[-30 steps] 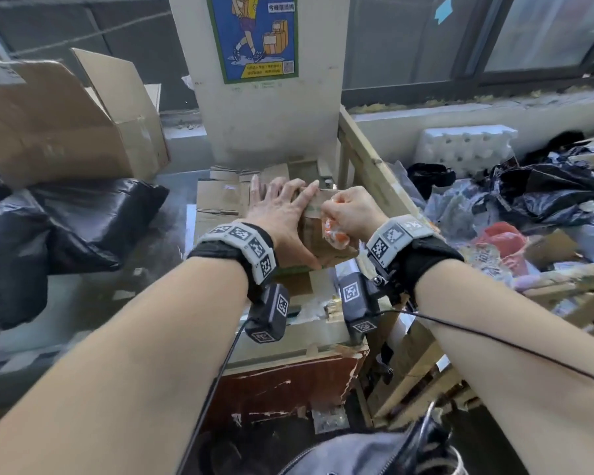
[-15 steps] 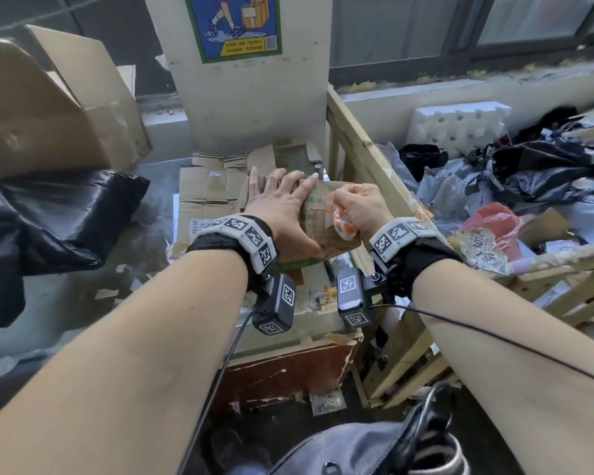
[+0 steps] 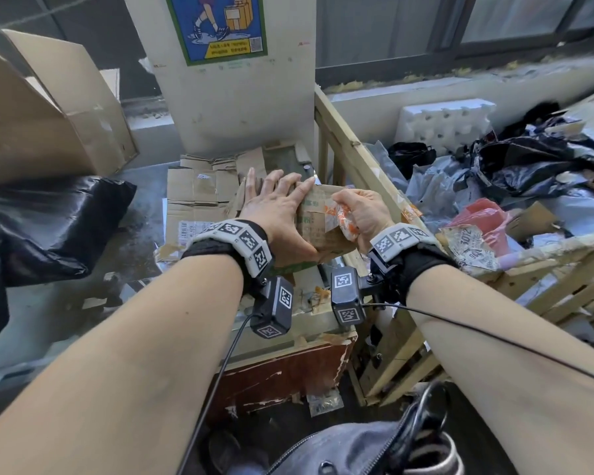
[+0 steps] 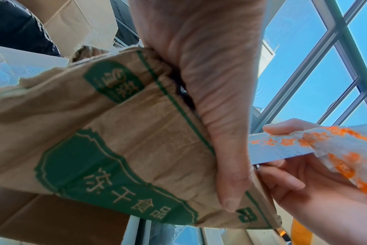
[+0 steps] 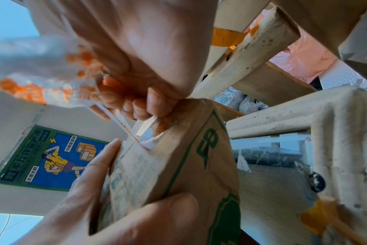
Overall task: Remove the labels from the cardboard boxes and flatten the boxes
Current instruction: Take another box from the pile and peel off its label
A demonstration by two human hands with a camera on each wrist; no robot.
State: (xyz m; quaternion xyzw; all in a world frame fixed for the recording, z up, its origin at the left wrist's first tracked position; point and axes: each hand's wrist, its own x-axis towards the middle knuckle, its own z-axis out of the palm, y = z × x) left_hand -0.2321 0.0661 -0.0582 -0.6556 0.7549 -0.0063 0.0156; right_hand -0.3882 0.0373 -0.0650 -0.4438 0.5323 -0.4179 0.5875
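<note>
My left hand [image 3: 278, 207] grips a small brown cardboard box with green print [image 3: 318, 231] above a wooden stand, fingers laid straight over its top and thumb pressed on its near side. The right hand [image 3: 360, 210] pinches a white strip of tape with orange print [image 3: 345, 217], partly peeled from the box's right end. In the left wrist view the box [image 4: 119, 132] fills the left side, and the tape [image 4: 293, 145] stretches from it into the right hand [image 4: 314, 199]. The right wrist view shows the tape [image 5: 42, 89] bunched in the curled fingers above the box [image 5: 178, 165].
Flattened cardboard [image 3: 199, 190] lies stacked behind the hands. A large open box [image 3: 48, 108] and a black bag [image 3: 48, 228] sit at the left. At the right, a wooden slat crate [image 3: 357, 159] holds plastic waste [image 3: 511, 173] and white foam [image 3: 443, 121]. A grey bag [image 3: 357, 450] sits below.
Both hands have stayed on the box, which has tilted and come slightly nearer. The right hand has pulled the orange-printed tape further off the box's right end.
</note>
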